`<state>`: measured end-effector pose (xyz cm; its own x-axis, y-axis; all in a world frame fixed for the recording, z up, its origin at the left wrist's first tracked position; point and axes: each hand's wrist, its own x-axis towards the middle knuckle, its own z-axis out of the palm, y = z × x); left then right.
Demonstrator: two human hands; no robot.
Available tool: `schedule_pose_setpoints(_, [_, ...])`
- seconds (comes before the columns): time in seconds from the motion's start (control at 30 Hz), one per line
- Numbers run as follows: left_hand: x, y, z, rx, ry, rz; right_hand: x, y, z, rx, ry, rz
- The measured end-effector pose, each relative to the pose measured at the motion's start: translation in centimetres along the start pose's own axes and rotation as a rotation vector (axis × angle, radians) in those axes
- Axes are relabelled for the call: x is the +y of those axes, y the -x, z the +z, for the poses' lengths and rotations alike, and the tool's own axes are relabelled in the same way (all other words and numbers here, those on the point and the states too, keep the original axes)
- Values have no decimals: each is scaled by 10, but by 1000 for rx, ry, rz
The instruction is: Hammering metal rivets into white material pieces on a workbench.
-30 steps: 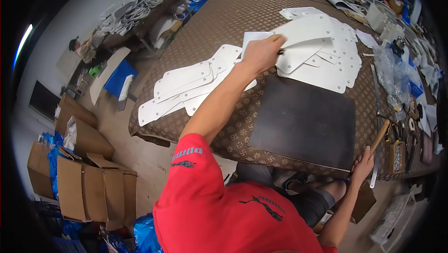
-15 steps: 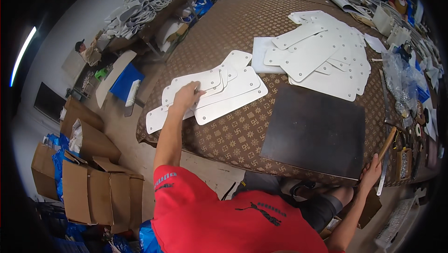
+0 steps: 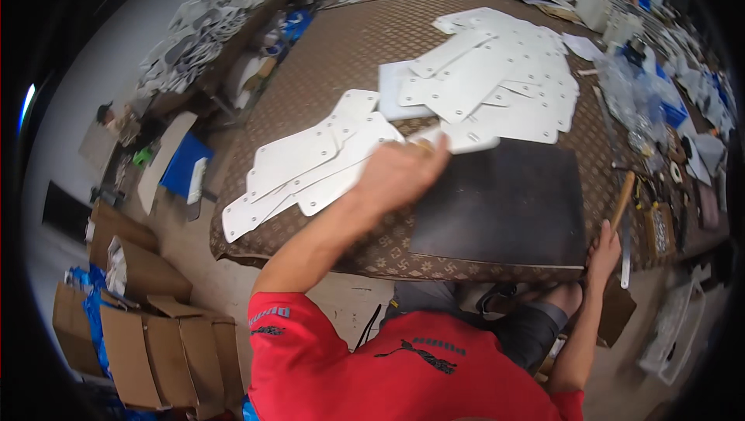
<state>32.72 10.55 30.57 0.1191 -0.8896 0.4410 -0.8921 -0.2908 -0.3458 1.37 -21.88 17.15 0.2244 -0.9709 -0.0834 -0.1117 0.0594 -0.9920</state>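
Note:
My left hand (image 3: 403,173), smeared by motion, grips a white rounded panel (image 3: 471,140) with metal studs. The panel hangs over the far-left edge of a dark square mat (image 3: 500,215). Left of that hand lies a loose pile of similar studded panels (image 3: 291,161); beyond the mat is a larger fanned pile of panels (image 3: 508,72). At the mat's right front corner, my right hand (image 3: 604,254) is closed around a wooden-handled tool (image 3: 623,200). The handle points up and away; its other end is hidden by the hand.
The brown patterned table (image 3: 310,72) carries a metal ruler (image 3: 625,254), a small box of metal bits (image 3: 660,227) and clear plastic bags (image 3: 628,91) on the right. Cardboard boxes (image 3: 167,343) stand on the floor at left. A person (image 3: 120,126) sits far left.
My left hand has moved right from the left pile to the mat's far edge, carrying a white panel. My right hand still holds the wooden-handled tool. The whole view has shifted slightly.

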Motion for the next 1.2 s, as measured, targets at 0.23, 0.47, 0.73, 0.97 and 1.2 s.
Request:
schedule_pose_setpoints(0.23, [159, -34, 47, -302, 470, 238, -2, 9, 4, -44, -27, -21])
schedule_pose_setpoints(0.47, [112, 2, 55, -293, 1186, -246, -11, 9, 3, -55, 59, -24])
schedule_pose_setpoints(0.73, [30, 43, 51, 45, 1479, -998, -44, 58, 24, -76, 111, -147])
schedule_pose_setpoints(0.97, [45, 46, 76, 26, 1413, -887, -69, 132, 59, -419, 249, -190])
schedule_pose_setpoints(1.2, [51, 53, 71, 52, 1370, -867, -135, 153, 49, -445, 191, -567])
